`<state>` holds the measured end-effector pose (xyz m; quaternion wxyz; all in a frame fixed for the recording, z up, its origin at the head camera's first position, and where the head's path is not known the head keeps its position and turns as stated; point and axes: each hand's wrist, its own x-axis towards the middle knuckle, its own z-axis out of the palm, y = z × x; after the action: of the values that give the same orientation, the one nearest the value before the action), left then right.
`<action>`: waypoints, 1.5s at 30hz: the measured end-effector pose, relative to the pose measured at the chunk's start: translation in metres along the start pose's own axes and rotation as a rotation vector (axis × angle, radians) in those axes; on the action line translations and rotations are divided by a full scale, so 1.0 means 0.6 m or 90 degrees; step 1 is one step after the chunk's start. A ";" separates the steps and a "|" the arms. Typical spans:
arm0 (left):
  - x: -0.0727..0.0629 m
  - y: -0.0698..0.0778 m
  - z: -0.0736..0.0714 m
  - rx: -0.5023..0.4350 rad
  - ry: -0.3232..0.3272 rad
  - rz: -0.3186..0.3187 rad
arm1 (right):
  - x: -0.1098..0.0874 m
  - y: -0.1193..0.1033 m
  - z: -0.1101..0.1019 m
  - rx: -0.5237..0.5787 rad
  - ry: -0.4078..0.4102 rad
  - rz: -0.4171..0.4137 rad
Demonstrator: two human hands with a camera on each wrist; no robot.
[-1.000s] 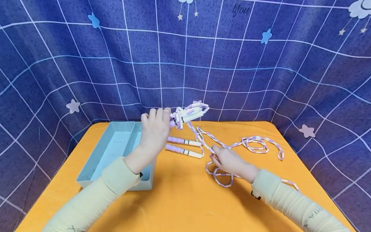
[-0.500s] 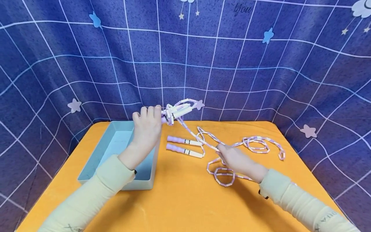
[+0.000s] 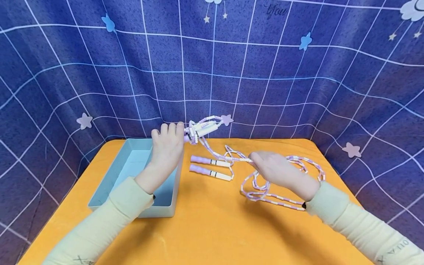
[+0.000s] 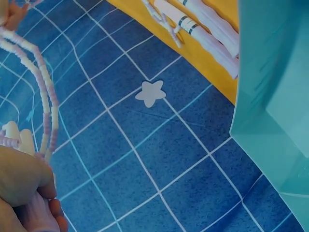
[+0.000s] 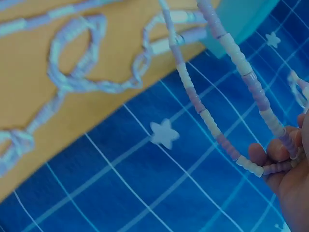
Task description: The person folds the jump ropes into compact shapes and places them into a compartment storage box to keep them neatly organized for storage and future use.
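Note:
My left hand (image 3: 168, 144) grips the purple-and-white handles (image 3: 207, 129) of a beaded jump rope, raised above the table's back edge. Its cord is wound round the handles, and a stretch of it slants down to the right. My right hand (image 3: 278, 168) pinches that beaded cord (image 5: 253, 87) between thumb and fingers, over the right half of the table; loops hang beneath the hand. A second jump rope lies on the table between the hands, its two handles (image 3: 209, 172) side by side. Where the two cords overlap, I cannot tell them apart.
A light blue two-compartment box (image 3: 176, 184) stands on the left, partly beneath my left forearm. An orange cloth (image 3: 212, 228) covers the table. Behind and at the sides hangs a blue grid-patterned curtain (image 3: 212, 88).
My right hand has moved right and slightly up with the cord, and the loops below it have shifted. My left hand went a little left with the handles, then stayed nearly still.

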<state>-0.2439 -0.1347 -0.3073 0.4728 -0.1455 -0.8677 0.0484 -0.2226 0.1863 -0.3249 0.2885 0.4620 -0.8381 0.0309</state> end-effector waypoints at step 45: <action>-0.015 0.111 0.016 -0.040 -0.048 0.267 | 0.120 -0.026 -0.161 -0.176 0.054 -0.166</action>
<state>-0.2335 -0.0736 -0.3346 0.4147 -0.3357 -0.8366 0.1239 -0.1956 0.1535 -0.2112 0.3856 0.5213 -0.7543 -0.1025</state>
